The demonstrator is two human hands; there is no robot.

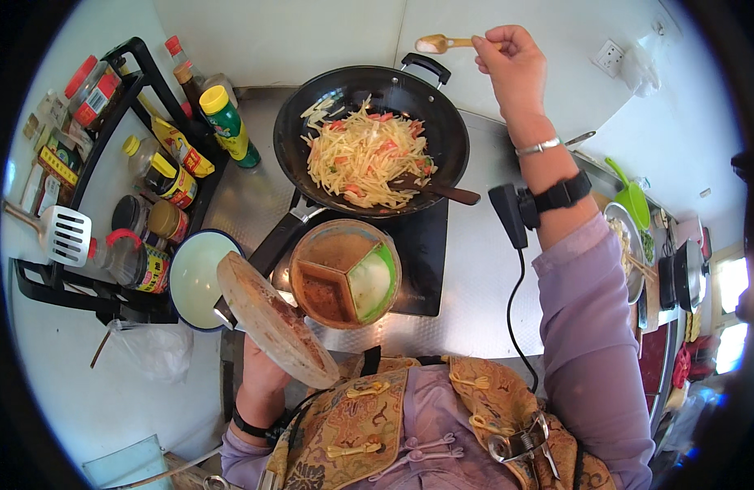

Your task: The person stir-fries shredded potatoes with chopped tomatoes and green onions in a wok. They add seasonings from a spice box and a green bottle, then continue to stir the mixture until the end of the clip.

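My right hand (516, 67) pinches the handle of a small tan spoon (437, 44). White granules lie in the spoon's bowl, raised beyond the wok's far right rim. Below it, a black wok (450, 128) holds shredded potato (364, 162) with red pieces. A brown spatula (447, 192) rests in the food, its handle over the rim. My left hand (261, 365) is at a round seasoning box (320, 242) with three compartments, one with a green rim and white contents. The box's cloudy lid (273, 318) stands tilted open and hides my left fingers.
Left of the wok stands a black rack (89, 202) with bottles and jars. A slotted turner (69, 236) hangs there. An enamel basin (196, 278) sits by the wok handle (279, 239). The black cooktop (423, 263) is under the wok. A cable (511, 312) trails from my right wrist.
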